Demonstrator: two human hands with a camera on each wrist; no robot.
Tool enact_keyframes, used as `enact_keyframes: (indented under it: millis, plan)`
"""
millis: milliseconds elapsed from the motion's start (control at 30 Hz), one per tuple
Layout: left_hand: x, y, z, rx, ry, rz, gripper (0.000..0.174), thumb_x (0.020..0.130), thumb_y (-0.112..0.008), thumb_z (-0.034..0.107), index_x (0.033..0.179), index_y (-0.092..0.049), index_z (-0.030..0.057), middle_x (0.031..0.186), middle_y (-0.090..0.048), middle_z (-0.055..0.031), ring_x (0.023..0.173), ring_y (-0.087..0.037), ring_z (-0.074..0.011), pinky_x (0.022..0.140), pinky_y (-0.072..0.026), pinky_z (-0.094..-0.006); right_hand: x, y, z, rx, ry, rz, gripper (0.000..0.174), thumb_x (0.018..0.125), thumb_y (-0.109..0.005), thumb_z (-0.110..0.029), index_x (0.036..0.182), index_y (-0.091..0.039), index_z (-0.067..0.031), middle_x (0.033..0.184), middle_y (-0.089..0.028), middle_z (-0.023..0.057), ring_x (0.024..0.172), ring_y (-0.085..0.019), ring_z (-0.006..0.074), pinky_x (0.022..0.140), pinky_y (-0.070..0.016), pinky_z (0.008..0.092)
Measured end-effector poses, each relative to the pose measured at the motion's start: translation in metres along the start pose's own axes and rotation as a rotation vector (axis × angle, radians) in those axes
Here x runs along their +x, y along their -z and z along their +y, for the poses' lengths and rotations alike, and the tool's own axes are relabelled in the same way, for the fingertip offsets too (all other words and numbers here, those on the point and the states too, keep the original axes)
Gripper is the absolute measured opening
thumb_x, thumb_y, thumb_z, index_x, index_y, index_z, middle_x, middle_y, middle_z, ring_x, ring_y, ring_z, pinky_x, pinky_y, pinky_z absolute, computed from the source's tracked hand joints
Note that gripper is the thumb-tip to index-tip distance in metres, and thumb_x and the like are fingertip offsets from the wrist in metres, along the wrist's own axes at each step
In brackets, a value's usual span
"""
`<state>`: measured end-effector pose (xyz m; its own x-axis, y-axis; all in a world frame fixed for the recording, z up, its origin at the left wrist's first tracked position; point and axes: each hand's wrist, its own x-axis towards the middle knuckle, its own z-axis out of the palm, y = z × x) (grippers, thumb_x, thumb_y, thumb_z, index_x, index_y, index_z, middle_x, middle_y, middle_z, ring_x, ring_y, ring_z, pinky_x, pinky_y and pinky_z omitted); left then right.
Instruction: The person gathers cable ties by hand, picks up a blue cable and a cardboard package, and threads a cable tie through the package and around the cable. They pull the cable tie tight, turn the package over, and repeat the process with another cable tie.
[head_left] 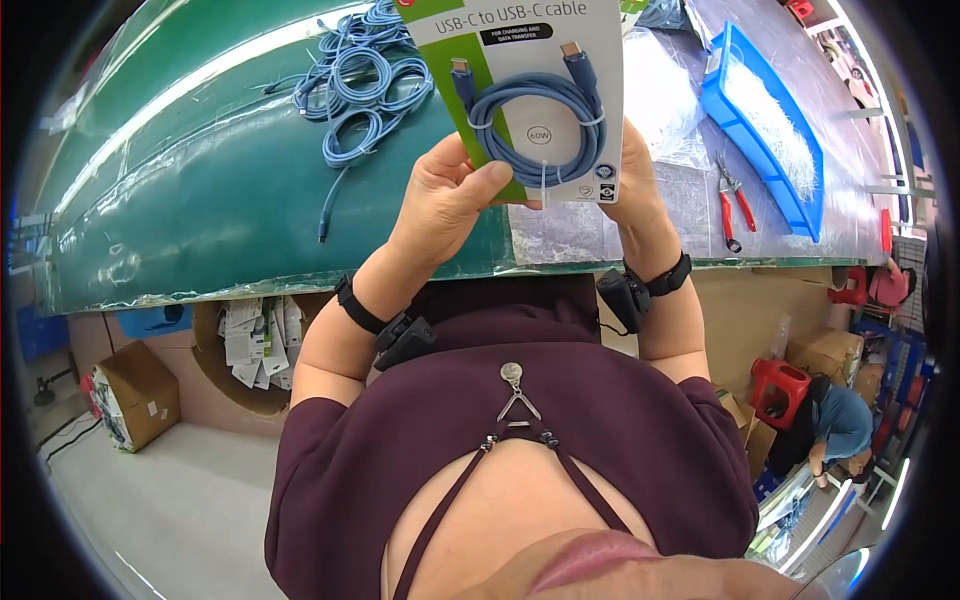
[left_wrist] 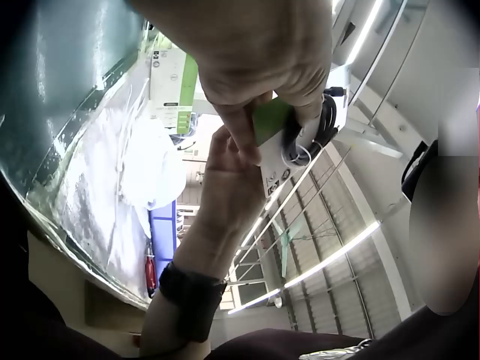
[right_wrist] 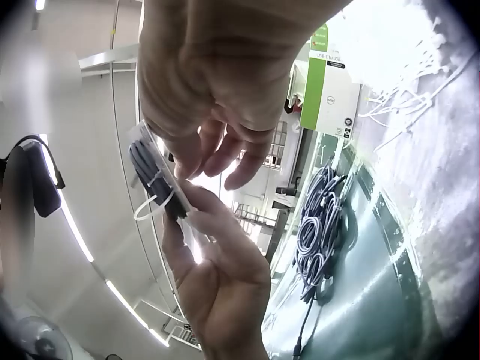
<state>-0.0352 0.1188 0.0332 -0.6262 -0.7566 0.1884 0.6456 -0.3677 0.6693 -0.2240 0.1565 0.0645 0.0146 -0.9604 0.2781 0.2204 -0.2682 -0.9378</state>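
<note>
Facing me in the head view is a white and green retail card (head_left: 610,60) printed "USB-C to USB-C cable". A coiled blue USB-C cable (head_left: 482,137) is fastened to its front, with a white tie (head_left: 545,182) hanging near the bottom edge. My left hand (head_left: 445,190) pinches the lower left corner, thumb in front. Behind the right edge is my right hand (head_left: 636,185), partly hidden by the card. In the right wrist view, that right hand (right_wrist: 217,97) has loosely bent fingers at the card's back, while the left hand (right_wrist: 221,277) supports the card from below.
Loose blue cables (head_left: 365,80) lie on the green tabletop (head_left: 220,220). At the right are red-handled cutters (head_left: 735,208) and a blue tray (head_left: 715,95) of white strips. Another packaged card (right_wrist: 322,97) lies beyond. Under the table stands a carton (head_left: 210,350) of printed cards.
</note>
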Motion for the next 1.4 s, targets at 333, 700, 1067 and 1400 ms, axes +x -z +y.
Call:
enact_keyframes:
  millis: [333, 700, 1067, 1400]
  plan:
    - [0.0, 0.001, 0.001, -0.118, 0.055, -0.011, 0.031, 0.094, -0.056, 0.004, 0.125, -0.055, 0.0029, 0.118, -0.063, -0.0113, 0.102, -0.065, -0.0224, 0.083, -0.0593, -0.0459, 0.004, 0.003, 0.012, -0.03, 0.111, -0.069, 0.046, 0.08, -0.076, -0.006, 0.118, -0.052, -0.0037, 0.104, -0.063, 0.0021, 0.093, -0.06, 0.008, 0.082, -0.0511, 0.0245]
    - [0.005, 0.015, 0.005, -0.16, 0.128, 0.1, 0.028, 0.097, -0.054, 0.01, 0.124, -0.055, 0.0035, 0.118, -0.063, -0.0117, 0.105, -0.065, -0.0269, 0.085, -0.0585, -0.0501, 0.014, 0.017, 0.042, -0.708, 0.259, 0.089, 0.033, 0.084, -0.067, -0.004, 0.115, -0.055, -0.0049, 0.097, -0.064, 0.0044, 0.087, -0.064, 0.0194, 0.081, -0.0521, 0.0294]
    - [-0.005, 0.028, -0.005, -0.133, 0.107, 0.134, 0.028, 0.097, -0.056, 0.014, 0.122, -0.057, 0.0027, 0.115, -0.065, -0.0115, 0.104, -0.065, -0.0259, 0.083, -0.0593, -0.0473, 0.013, 0.01, 0.074, -0.687, 0.244, -0.012, 0.028, 0.077, -0.067, 0.001, 0.105, -0.063, -0.0012, 0.102, -0.066, 0.0159, 0.088, -0.066, 0.03, 0.077, -0.0523, 0.0333]
    - [-0.003, 0.036, -0.002, 0.085, 0.02, 0.23, 0.029, 0.097, -0.056, 0.012, 0.124, -0.056, 0.0008, 0.113, -0.065, -0.0109, 0.102, -0.066, -0.0238, 0.082, -0.06, -0.0436, 0.032, 0.024, 0.072, -0.401, 0.025, 0.199, 0.031, 0.09, -0.064, -0.012, 0.116, -0.058, 0.0023, 0.088, -0.067, 0.0116, 0.079, -0.065, 0.0199, 0.075, -0.0525, 0.0296]
